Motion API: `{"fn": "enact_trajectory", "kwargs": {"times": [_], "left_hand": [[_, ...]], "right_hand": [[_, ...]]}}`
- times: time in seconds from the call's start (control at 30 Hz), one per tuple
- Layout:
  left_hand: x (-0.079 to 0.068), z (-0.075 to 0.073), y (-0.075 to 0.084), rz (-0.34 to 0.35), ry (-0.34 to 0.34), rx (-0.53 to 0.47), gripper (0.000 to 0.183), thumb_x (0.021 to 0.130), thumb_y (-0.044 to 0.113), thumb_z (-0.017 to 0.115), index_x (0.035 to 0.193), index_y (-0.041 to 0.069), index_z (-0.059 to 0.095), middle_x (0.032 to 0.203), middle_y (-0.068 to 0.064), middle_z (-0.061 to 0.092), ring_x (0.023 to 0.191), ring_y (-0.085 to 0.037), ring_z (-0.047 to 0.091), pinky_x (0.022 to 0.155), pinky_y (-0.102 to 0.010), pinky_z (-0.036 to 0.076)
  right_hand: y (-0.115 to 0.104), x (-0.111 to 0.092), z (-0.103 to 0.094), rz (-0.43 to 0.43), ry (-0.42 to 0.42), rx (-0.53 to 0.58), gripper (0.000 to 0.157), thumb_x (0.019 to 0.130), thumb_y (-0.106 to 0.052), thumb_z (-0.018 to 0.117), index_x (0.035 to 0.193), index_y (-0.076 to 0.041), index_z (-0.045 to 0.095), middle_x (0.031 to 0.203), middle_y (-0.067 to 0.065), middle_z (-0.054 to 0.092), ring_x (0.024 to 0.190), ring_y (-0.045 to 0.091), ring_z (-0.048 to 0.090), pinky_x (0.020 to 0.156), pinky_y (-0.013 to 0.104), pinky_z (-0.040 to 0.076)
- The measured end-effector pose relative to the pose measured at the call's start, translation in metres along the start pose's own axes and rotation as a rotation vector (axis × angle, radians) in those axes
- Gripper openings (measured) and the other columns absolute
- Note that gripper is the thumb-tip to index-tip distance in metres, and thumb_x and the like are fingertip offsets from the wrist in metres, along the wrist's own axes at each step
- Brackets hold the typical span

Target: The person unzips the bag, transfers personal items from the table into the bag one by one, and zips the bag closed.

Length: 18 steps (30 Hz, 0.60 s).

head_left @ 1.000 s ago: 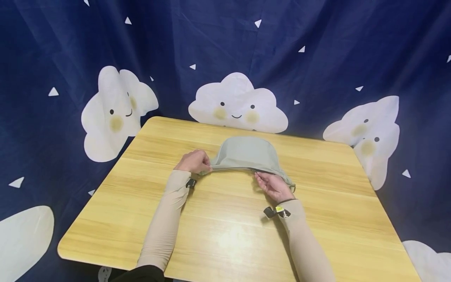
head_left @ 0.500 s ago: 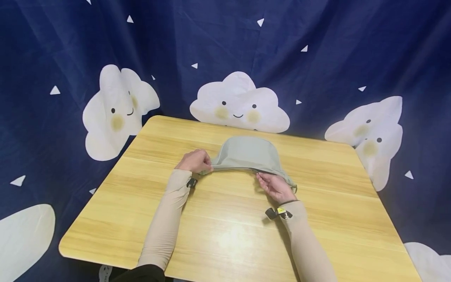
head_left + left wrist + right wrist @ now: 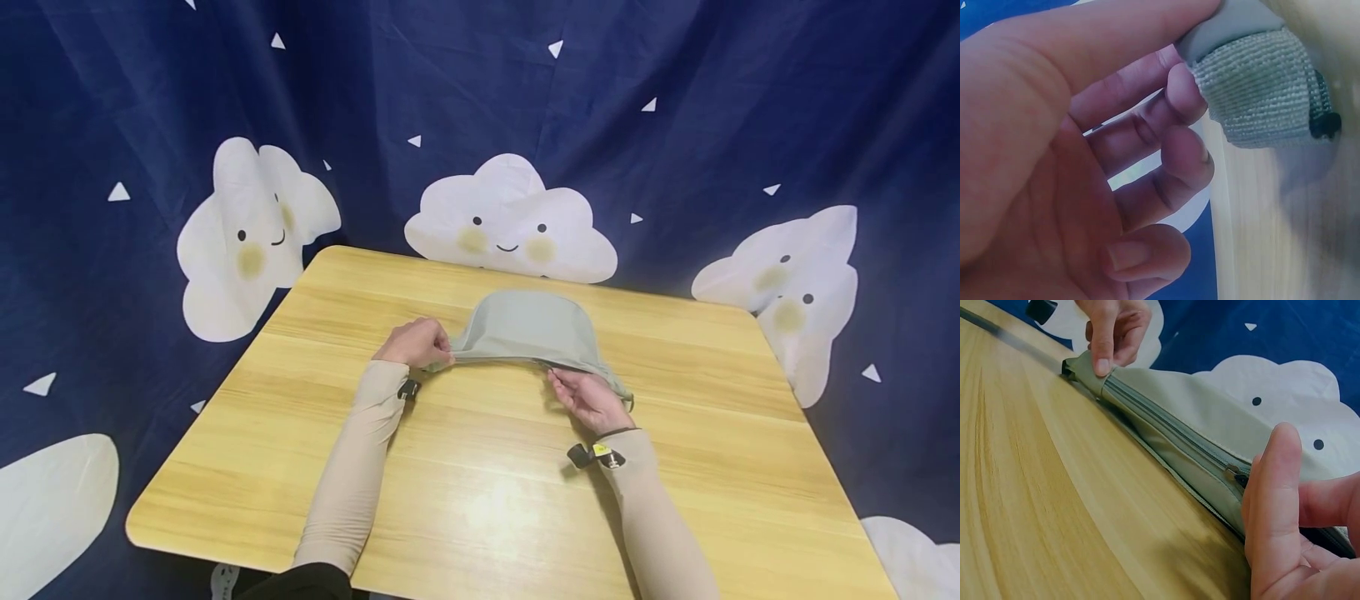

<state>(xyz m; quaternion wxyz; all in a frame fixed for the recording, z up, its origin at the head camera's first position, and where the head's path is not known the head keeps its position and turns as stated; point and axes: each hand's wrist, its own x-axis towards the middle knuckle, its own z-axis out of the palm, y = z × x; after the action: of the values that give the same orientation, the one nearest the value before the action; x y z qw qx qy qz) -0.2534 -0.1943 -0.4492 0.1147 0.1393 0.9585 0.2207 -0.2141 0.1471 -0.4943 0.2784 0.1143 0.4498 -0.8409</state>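
Observation:
A grey-green waist bag (image 3: 528,327) lies on the wooden table, its zipped edge toward me. At the bag's left end, my left hand (image 3: 415,342) pinches the corner between thumb and fingers, beside a ribbed webbing strap (image 3: 1260,94). My right hand (image 3: 590,400) is at the right part of the zipper (image 3: 1172,429), palm turned up. In the right wrist view the metal slider (image 3: 1232,472) shows, and its dark pull (image 3: 1242,480) runs in behind my right fingers, which hold it. The tip of the pull is hidden there.
The wooden table (image 3: 465,467) extends around the bag on all sides. Behind it hangs a dark blue curtain (image 3: 480,75) printed with clouds and triangles. A small black device (image 3: 596,455) is strapped at the right wrist.
Both hands and the bag stay nearly in place. The whole head view has shifted very slightly, and the right hand sits a few pixels farther right.

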Motion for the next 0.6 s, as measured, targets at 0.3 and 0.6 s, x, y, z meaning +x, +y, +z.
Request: {"fn": "enact_trajectory", "kwargs": {"times": [0.3,0.6], "left_hand": [[-0.0008,-0.0002,-0.0019,-0.021,-0.004,0.009,0.018,0.088,0.031,0.081,0.074,0.022,0.075,0.079,0.007,0.067,0.069,-0.013,0.054,0.067,-0.033,0.044],[-0.0017,-0.0001,0.0009,-0.017,-0.007,0.002,0.017,0.089,0.031,0.081,0.076,0.021,0.076,0.079,0.006,0.067,0.069,-0.013,0.053,0.066,-0.033,0.043]], "right_hand": [[-0.0001,-0.0016,-0.0007,-0.018,-0.026,-0.009,0.027,0.107,0.002,0.043,0.098,-0.001,0.068,0.092,0.007,0.074,0.077,0.007,0.069,0.073,0.015,0.057],[-0.0007,-0.0021,-0.0028,-0.009,0.0,-0.004,0.028,0.107,0.001,0.044,0.096,-0.002,0.069,0.092,0.008,0.073,0.076,0.007,0.068,0.072,0.015,0.057]]}}
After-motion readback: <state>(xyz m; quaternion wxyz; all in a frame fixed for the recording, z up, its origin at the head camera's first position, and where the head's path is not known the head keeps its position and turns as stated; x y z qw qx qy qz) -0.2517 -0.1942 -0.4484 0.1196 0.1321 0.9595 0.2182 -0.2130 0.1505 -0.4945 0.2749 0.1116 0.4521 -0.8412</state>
